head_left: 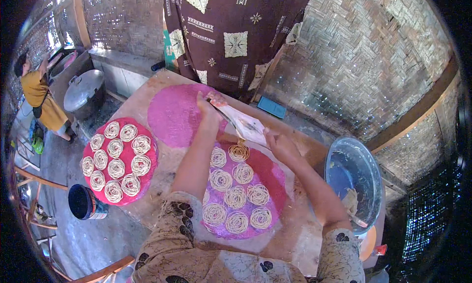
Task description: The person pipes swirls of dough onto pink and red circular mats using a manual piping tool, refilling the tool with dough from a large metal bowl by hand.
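Both hands (209, 110) (276, 142) grip a pale, flat noodle press (244, 124).

Counter (162, 157): worn, rough wood, matt. Pink mats (268, 172) look woven, matt; noodle coils (236, 197) stringy, dry. Bowl (366, 157) glossy clear plastic, pot lid (83, 88) dull metal.

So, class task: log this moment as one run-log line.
left hand: grips press end | right hand: grips other end | press: over purple tray | noodle coils: on tray

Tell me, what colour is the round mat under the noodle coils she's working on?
Pink-magenta round mat, seen in the head view.
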The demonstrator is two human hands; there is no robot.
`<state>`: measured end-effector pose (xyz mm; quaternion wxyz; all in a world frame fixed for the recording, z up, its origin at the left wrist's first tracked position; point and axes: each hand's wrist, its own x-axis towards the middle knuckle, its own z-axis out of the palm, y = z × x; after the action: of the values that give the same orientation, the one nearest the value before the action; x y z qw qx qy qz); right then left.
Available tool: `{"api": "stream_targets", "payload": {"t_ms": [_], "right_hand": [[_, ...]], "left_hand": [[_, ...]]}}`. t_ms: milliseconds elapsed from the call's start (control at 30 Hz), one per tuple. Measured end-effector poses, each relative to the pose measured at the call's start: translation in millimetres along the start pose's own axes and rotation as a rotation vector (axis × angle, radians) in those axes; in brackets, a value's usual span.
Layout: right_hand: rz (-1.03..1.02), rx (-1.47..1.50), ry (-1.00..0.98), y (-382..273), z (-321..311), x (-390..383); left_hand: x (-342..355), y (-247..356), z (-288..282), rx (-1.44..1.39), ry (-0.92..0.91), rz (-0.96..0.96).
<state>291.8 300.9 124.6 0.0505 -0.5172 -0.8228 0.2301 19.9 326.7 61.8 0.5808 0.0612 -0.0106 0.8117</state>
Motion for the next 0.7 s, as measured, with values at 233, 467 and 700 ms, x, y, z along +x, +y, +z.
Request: {"api": "stream_targets", "payload": {"t_ms": [233, 467, 700], "right_hand": [[-0.055, 0.160, 0.049, 2, -10, -12], [-0.017, 0.262, 0.140, 9, -5, -17], [-0.085, 0.315, 0.158, 8, 14, -10]], "left_hand": [[-13, -2, 6, 0.525, 0.130, -0.124], [-51, -27, -25, 1.396, 0.150, -0.267], [-47, -26, -40, 1.425, 0.066, -0.279]]}}
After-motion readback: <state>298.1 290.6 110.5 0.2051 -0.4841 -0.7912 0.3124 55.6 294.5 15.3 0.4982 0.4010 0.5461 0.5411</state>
